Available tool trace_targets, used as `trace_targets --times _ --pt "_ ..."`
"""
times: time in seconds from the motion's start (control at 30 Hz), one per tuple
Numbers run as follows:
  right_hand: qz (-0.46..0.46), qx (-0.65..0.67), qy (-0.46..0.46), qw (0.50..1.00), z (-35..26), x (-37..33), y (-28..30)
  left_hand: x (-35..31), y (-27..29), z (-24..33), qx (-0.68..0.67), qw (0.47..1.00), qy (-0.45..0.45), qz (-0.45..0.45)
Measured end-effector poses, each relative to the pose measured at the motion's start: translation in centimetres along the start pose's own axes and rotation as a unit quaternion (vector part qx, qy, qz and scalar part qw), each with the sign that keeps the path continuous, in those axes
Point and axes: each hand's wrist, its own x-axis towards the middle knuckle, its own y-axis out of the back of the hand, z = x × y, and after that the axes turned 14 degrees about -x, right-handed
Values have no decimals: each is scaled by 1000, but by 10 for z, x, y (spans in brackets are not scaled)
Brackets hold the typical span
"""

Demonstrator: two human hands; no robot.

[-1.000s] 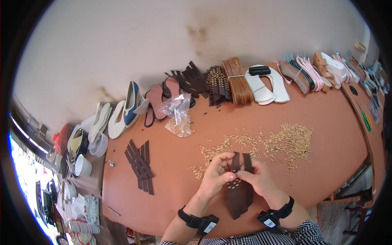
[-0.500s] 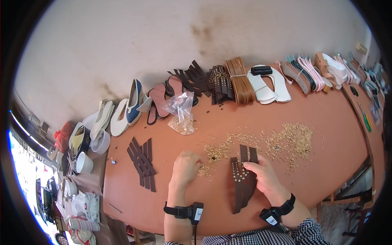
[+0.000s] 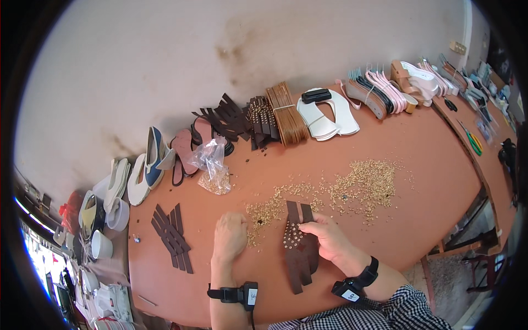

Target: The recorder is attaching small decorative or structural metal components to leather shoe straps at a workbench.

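Between the thumb and fingers of my right hand (image 3: 328,237) is a dark brown strap shoe upper (image 3: 300,258), its slit strips pointing up and down. Rows of small gold studs dot its upper left part. My left hand (image 3: 230,237) rests on the table just left of the scattered studs, its fingers curled under the back of the hand. Whatever those fingers hold, if anything, is hidden. Loose gold studs (image 3: 364,184) lie spread beyond both hands. To the left of my left hand is another dark brown strap upper (image 3: 171,236), lying flat without visible studs.
A clear plastic bag (image 3: 213,179) of studs lies farther back. Along the wall stand pink soles (image 3: 183,148), studded dark uppers (image 3: 263,118), a tan strip bundle (image 3: 286,115), white sole shapes (image 3: 344,118) and several wedge heels (image 3: 374,99). White cups (image 3: 102,245) sit at left, green-handled pliers (image 3: 474,144) at right.
The view has turned to the right, so the table's contents sit farther left. The strips of the held upper have come closer together. My left hand's fingertips are now tucked out of sight.
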Motion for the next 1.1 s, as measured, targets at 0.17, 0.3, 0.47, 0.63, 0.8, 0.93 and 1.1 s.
trace_targets --times 0.17,0.3,0.47,0.63,0.8,0.93,1.1 --pt "-2 6 19 1000 8 2 0 -4 -16 50 -377 922 86 27" --pt "-10 -21 27 999 5 -2 -4 -6 -34 77 -343 937 -63 27" --pt "-17 -78 68 995 8 -3 -5 -8 -39 87 -331 943 -16 42" --pt "-10 -81 75 994 10 -4 -7 -8 -42 81 -285 955 -52 59" --pt "-7 -90 79 993 14 -1 -6 -5 -38 85 -187 975 -107 62" --pt "7 -157 102 982 15 -1 -5 -5 -36 88 -145 981 -109 63" --pt "43 -239 151 958 12 -5 -10 -10 -43 89 -287 955 30 65"
